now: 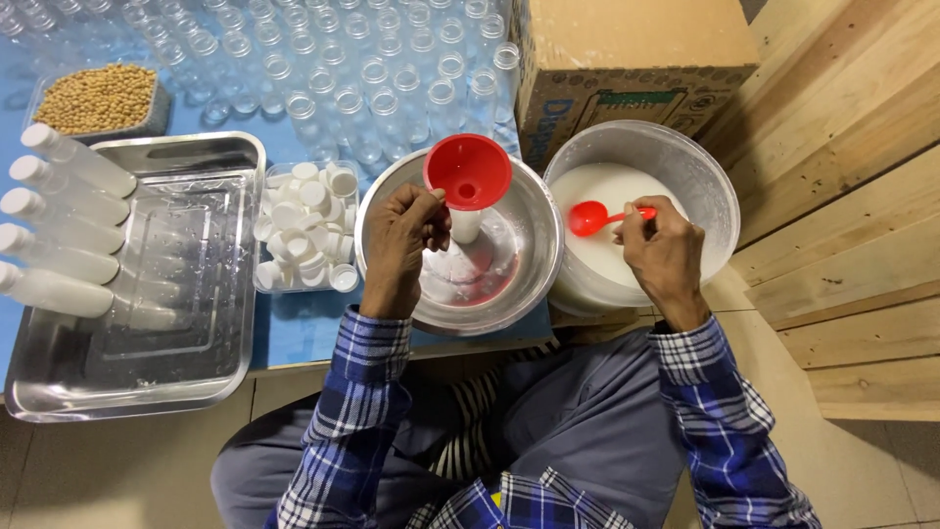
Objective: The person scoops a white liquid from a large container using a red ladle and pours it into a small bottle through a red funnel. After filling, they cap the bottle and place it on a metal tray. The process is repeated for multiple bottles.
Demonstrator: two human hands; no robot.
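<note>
We see a red plastic funnel (468, 171) seated upright in a small white bottle (465, 225); a red plastic ladle (592, 216) rests over white liquid.

Red funnel (468, 170), red spoon (589, 217), white liquid (612, 230), blue-checked sleeves (364, 392), tan beans (96, 97).

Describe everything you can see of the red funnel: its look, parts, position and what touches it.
The red funnel looks like smooth plastic, with a wide round cone and a small hole at its centre. It stands upright, its spout set in a small white bottle over the steel bowl. The left hand holds the bottle just beneath it, fingers near the cone's rim. Its inside looks empty.
</note>
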